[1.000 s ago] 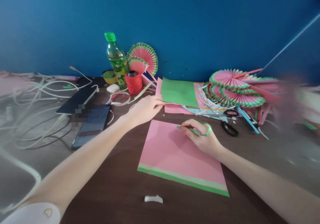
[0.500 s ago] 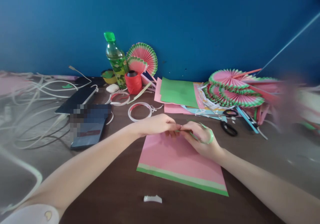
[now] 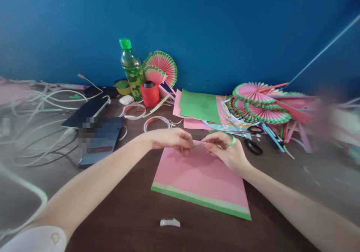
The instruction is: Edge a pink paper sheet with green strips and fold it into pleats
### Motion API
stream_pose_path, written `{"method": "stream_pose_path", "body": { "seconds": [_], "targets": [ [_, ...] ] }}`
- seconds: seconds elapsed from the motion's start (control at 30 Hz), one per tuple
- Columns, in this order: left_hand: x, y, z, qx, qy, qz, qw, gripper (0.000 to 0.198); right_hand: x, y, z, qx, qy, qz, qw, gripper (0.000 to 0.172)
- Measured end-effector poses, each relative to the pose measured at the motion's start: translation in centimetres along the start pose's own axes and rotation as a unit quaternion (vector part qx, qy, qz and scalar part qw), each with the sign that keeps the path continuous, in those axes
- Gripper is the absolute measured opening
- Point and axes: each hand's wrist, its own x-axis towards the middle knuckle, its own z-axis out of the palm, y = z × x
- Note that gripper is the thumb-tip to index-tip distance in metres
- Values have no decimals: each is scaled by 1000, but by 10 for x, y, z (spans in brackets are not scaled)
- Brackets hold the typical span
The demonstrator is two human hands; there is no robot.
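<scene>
A pink sheet of paper (image 3: 197, 177) lies on the table, its near edge bordered by a pale band and a green band. Over its far edge, my left hand (image 3: 177, 140) pinches one end of a thin green strip (image 3: 198, 145). My right hand (image 3: 227, 150) grips the same strip from the other side, a short length stretched between my fingertips. More green curves around the fingers of my right hand. Whether the strip is paper or tape, I cannot tell. A small whitish scrap (image 3: 170, 222) rests in front of the sheet.
Behind the hands lie green paper (image 3: 198, 105), black-handled scissors (image 3: 253, 147) and folded pink-green fans (image 3: 255, 102). Tape rolls (image 3: 156, 123), a red spool (image 3: 150, 94) and a bottle (image 3: 132, 72) stand back left. A phone (image 3: 102, 143) and white cables (image 3: 56, 98) are at left.
My hands have drawn slightly apart, so more of the green strip shows between them. The green loop on my right hand has shifted toward its fingers.
</scene>
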Motion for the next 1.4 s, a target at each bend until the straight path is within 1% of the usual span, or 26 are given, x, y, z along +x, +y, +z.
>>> {"method": "stream_pose_path", "body": {
  "seconds": [0.07,0.13,0.2,0.3,0.37,0.43,0.5,0.63,0.7,0.83,0.93,1.07,1.23,1.3,1.4],
  "targets": [
    [0,0,2,-20,-6,-17,1000,15,3,-3,-4,100,18,45,994,16],
    [-1,1,3,-23,-7,-34,999,14,8,-5,-9,192,36,70,978,19],
    [-1,2,3,-15,3,-44,999,14,13,-5,-13,254,37,88,962,23],
    [-3,1,-2,11,18,-45,999,15,20,-3,-19,298,42,109,947,25],
    [-4,1,-7,36,18,-50,998,14,24,-2,-24,318,49,113,940,24],
    [-6,2,-13,69,14,-52,996,15,27,-2,-30,328,37,121,936,25],
    [-10,4,-19,111,19,-49,992,17,29,-4,-37,321,0,145,936,25],
    [-19,12,-33,212,64,-52,974,18,32,-11,-52,271,-105,222,931,14],
    [-24,15,-41,241,83,-51,966,18,33,-14,-57,241,-128,242,931,17],
    [-30,15,-52,285,116,-35,951,22,34,-19,-63,194,-154,277,928,24],
    [-32,15,-53,298,104,-41,948,24,35,-20,-68,157,-177,306,922,27],
    [-30,15,-50,327,81,-72,939,23,36,-19,-78,100,-212,331,914,30],
    [-26,13,-50,351,85,-92,928,23,36,-18,-86,23,-235,345,908,32],
    [-25,12,-50,356,84,-96,926,22,36,-16,-88,-10,-246,356,901,32],
    [-21,10,-50,360,68,-92,926,22,36,-12,-90,-40,-281,372,884,30]
  ]
}}
